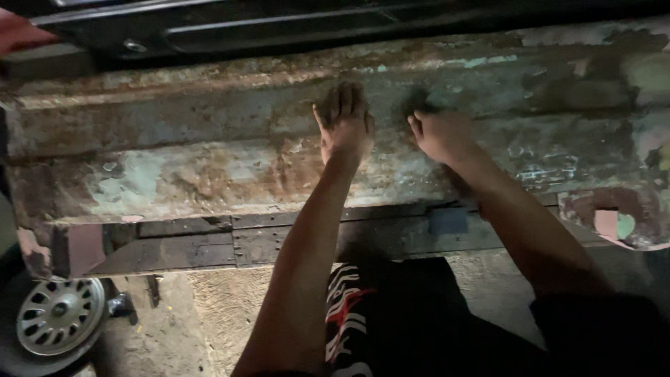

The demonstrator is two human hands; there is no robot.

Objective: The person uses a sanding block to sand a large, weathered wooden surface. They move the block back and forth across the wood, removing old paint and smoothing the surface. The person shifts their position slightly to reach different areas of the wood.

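We take the rusted sill panel [209, 160] of the vehicle body as our landmark; it runs across the view, its paint worn to patches of green, brown and bare metal. Our left hand [345, 122] lies flat on the panel near its middle, fingers spread and pointing up, holding nothing; we judge that it braces the body against the surface. Our right hand [441, 132] sits just beside it on the same panel, fingers curled under and pressed to the metal. It may pinch a small abrasive piece, but in this dim light we cannot tell. A dark rubbed patch [419, 101] lies at its fingertips. Below the panel runs a dark underframe rail [209, 244]. Below the panel's left end we note a wheel with a silver hubcap [59, 314]. Above that end, another person's hand [17, 31] shows at the frame edge.
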